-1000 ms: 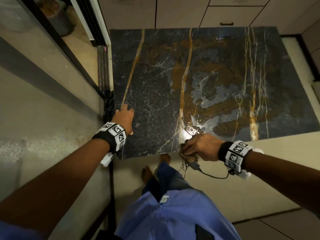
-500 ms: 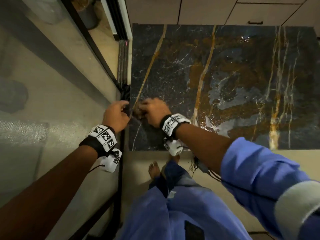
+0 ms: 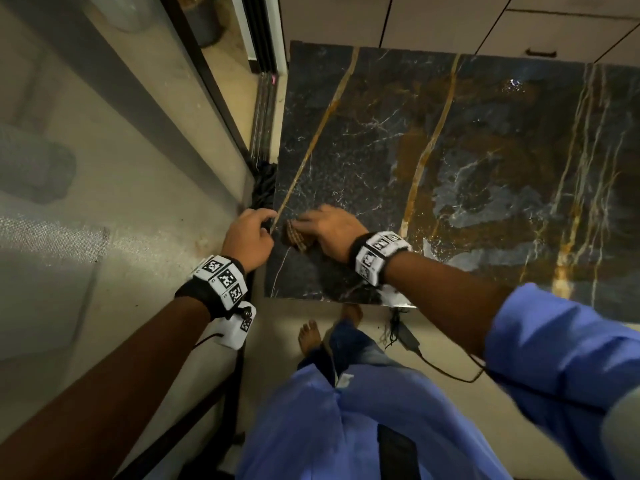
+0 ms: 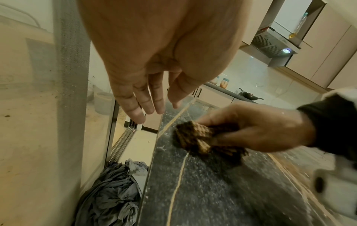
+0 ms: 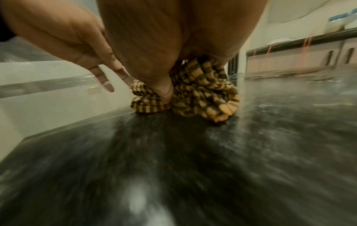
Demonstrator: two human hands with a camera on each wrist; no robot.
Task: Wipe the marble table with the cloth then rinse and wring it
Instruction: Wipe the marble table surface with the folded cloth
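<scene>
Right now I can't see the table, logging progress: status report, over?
Right hand grips cloth, pressed on marble table near left edge. Left hand open at that edge. Nothing blocking.

We identify the setting as a home kitchen. Evidence: a metal range hood [image 4: 274, 44] mounted under beige wall cabinets [image 4: 332, 50]; a counter along the far wall carrying a dark wok [image 4: 249, 95] and glass jars [image 4: 224, 83]; base cabinet doors with dark handles [image 3: 540, 53]; a dark veined marble surface [image 3: 450, 161]; and a sliding glass door track [image 3: 265, 109] beside it.
</scene>
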